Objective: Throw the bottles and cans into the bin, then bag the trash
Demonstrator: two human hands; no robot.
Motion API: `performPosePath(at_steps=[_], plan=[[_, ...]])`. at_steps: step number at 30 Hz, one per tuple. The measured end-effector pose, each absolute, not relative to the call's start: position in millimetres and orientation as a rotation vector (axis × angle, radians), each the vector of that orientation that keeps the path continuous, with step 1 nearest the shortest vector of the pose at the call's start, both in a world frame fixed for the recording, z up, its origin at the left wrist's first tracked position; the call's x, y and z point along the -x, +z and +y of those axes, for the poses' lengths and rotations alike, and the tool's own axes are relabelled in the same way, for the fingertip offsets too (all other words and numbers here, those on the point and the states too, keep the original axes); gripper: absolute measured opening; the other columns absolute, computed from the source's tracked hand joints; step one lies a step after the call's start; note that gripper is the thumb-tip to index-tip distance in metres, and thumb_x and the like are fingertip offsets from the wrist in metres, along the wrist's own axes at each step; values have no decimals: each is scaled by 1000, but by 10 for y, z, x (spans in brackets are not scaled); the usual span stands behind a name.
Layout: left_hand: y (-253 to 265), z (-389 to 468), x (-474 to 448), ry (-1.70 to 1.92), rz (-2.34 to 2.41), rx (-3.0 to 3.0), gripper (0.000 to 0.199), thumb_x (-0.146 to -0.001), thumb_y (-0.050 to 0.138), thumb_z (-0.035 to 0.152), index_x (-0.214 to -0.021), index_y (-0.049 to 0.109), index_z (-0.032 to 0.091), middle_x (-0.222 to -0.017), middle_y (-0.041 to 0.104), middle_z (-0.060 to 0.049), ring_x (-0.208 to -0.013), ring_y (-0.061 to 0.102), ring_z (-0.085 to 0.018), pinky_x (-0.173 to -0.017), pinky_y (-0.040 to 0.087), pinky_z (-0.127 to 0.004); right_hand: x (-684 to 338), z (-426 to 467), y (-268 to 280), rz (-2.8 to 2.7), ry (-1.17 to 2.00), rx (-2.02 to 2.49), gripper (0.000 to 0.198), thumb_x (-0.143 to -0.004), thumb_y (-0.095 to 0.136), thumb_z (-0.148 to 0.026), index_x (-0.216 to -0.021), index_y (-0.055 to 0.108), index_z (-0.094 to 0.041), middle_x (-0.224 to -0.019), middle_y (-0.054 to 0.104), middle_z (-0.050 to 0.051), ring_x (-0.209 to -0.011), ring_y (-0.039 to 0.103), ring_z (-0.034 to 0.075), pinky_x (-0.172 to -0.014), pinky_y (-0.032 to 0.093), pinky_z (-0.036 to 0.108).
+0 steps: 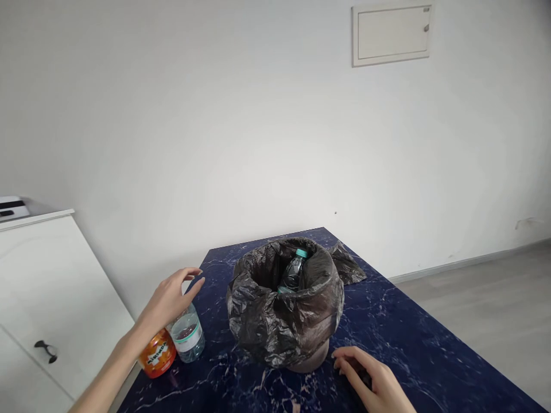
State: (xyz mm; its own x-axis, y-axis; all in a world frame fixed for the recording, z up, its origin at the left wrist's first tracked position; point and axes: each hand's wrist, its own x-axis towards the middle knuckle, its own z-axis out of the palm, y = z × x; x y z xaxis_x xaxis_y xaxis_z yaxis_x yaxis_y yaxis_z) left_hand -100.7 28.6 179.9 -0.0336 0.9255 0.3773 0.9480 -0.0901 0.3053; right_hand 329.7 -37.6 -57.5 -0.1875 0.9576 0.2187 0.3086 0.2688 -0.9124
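Left hand (170,298) held above clear bottle (188,334), fingers loosely spread, nothing gripped, orange bottle (158,355) touching it, both left of lined bin (284,304), right hand (372,378) laid flat by bin base, fingers together

Head view, down over table (430,355)

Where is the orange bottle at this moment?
In the head view, the orange bottle stands at the table's left edge, beside the clear bottle, under the left hand.
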Motion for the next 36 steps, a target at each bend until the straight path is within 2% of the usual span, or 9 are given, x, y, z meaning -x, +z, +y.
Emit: performPosePath(at_steps=[4,8,13,17,19,21,23,26,36], plan=[[1765,217,809,-938,-2020,2254,51,-94,53,68,-118,70,26,-101,83,-7,-95,79,-30,-73,59,-34,-3296,-370,-581,-1678,921,1177,36,-105,54,-55,-116,76,-28,-102,81,7,-94,77,24,-79,59,25],[1663,188,699,-1160,-1944,2213,41,-97,54,61,-113,67,25,-80,81,-1,-75,78,-24,-72,58,-32,-3285,-381,-574,-1683,896,1173,36,-105,54,-54,-116,75,-28,-103,80,7,-95,77,23,-79,58,25],[1691,151,570,-1390,-1813,2087,25,-96,60,48,-99,70,24,-43,57,9,-46,65,-19,-64,55,-31,-3284,-377,-568,-1675,893,1152,35,-105,54,-53,-115,76,-27,-101,80,7,-95,77,24,-81,59,27],[2162,108,373,-1670,-1536,1907,14,-89,69,34,-97,72,24,-46,59,9,-46,63,-17,-64,56,-32,-3285,-366,-585,-1665,914,1154,35,-105,55,-54,-116,76,-28,-103,80,7,-95,77,24,-79,59,26],[2534,82,204,-1900,-1324,1762,13,-90,65,30,-101,65,23,-49,59,10,-43,60,-16,-55,56,-32,-3281,-368,-590,-1662,921,1155,36,-105,54,-55,-116,75,-27,-104,80,8,-96,76,25,-80,58,27],[2907,54,-17,-2094,-1067,1666,8,-88,58,25,-96,58,24,-41,44,15,-35,51,-14,-48,56,-31,-3272,-373,-583,-1661,935,1163,38,-105,52,-56,-116,74,-27,-105,79,7,-96,76,24,-81,58,27],[3196,28,-272,-2358,-643,1700,8,-79,58,18,-85,58,23,-35,34,17,-26,38,-11,-36,48,-28,-3258,-379,-562,-1659,940,1176,40,-105,51,-58,-115,73,-27,-104,79,7,-95,75,23,-81,57,27],[3371,23,-644,-2389,-436,1926,13,-79,57,13,-87,62,22,-36,38,17,-25,39,-10,-34,47,-26,-3236,-385,-504,-1658,920,1179,42,-104,51,-61,-111,73,-26,-99,79,7,-92,75,23,-79,56,27],[2998,416,-1219,-1986,-1089,2699,4,-95,60,25,-96,64,24,-42,43,13,-34,52,-11,-47,58,-28,-3242,-385,-477,-1678,859,1148,35,-105,54,-54,-109,75,-27,-94,79,5,-86,76,21,-75,56,26]])
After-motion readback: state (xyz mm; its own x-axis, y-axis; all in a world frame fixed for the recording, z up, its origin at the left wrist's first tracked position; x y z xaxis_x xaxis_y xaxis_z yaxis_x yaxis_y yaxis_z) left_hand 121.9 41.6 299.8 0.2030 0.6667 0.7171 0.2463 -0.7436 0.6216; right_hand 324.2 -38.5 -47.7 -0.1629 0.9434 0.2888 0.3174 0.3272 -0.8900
